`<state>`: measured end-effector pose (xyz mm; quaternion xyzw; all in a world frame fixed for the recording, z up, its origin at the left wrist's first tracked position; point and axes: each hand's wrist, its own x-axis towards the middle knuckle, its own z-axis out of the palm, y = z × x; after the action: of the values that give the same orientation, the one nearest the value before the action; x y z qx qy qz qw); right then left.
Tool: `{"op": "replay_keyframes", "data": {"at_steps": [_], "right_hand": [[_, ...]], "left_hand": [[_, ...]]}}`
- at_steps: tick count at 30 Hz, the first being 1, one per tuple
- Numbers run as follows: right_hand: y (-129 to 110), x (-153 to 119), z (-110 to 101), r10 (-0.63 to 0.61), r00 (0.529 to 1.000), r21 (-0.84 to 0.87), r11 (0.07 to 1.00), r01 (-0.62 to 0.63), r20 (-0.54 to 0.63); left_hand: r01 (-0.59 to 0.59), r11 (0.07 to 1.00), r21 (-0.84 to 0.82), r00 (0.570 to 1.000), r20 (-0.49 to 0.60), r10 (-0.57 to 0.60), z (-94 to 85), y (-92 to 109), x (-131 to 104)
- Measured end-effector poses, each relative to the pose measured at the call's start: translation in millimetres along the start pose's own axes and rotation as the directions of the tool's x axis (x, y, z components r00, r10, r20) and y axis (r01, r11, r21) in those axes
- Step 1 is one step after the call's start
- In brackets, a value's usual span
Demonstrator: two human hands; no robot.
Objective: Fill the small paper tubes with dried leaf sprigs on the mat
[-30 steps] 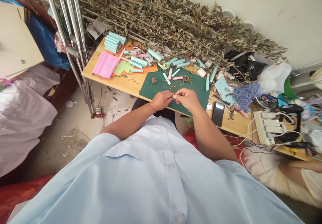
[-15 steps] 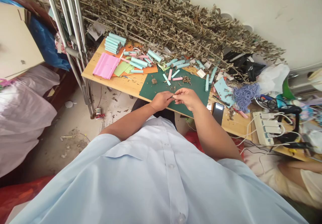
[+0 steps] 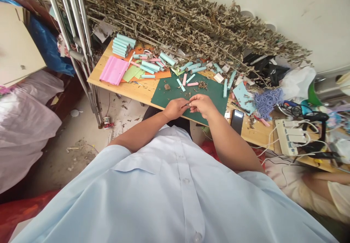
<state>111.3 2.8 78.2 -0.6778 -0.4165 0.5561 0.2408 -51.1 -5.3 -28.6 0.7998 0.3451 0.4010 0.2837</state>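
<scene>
My left hand (image 3: 175, 108) and my right hand (image 3: 201, 105) meet fingertip to fingertip over the near edge of a dark green mat (image 3: 164, 91). Both hands are closed, pinching something small between them that I cannot make out. Just beyond them on the mat lie a clump of dried leaf (image 3: 202, 85), a smaller brown ball of it (image 3: 167, 86), and short rolled paper tubes, among them a pink tube (image 3: 193, 84) and a pale blue tube (image 3: 181, 85).
Dried leafy stalks (image 3: 175, 24) lie across the back. Stacked blue tubes (image 3: 120, 46) and pink paper (image 3: 114, 70) are at left. A phone (image 3: 237, 122), purple cord (image 3: 267, 100) and power strip (image 3: 286, 137) are at right. Metal crutches (image 3: 72, 35) stand left; another person's arm (image 3: 317, 184) shows lower right.
The right hand's fingers have shifted very slightly at the pinch. The whole view has moved a little; the things on the table lie as before.
</scene>
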Motion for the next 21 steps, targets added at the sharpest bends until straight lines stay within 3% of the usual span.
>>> {"op": "replay_keyframes", "data": {"at_steps": [8, 14, 18, 21], "right_hand": [[-2, 5, 14, -0.019, 0.993, -0.17, 0.985, -0.001, -0.115], [-7, -5, -3, 0.006, 1.0, -0.005, 1.0, -0.006, -0.027], [7, -7, -11, -0.14, 0.989, 0.039, 0.989, 0.142, -0.036], [25, -7, -8, -0.298, 0.954, 0.025, 0.954, 0.299, -0.027]], "left_hand": [[0.008, 0.999, 0.041, 0.999, 0.031, -0.01, -0.9, 2, 1], [0.029, 0.999, 0.031, 1.0, 0.003, -0.029, -0.1, 1, 0], [0.044, 0.999, 0.021, 0.999, -0.027, -0.044, 0.8, 1, 0], [0.062, 0.998, 0.001, 0.998, -0.031, -0.062, -0.1, 2, 0]]}}
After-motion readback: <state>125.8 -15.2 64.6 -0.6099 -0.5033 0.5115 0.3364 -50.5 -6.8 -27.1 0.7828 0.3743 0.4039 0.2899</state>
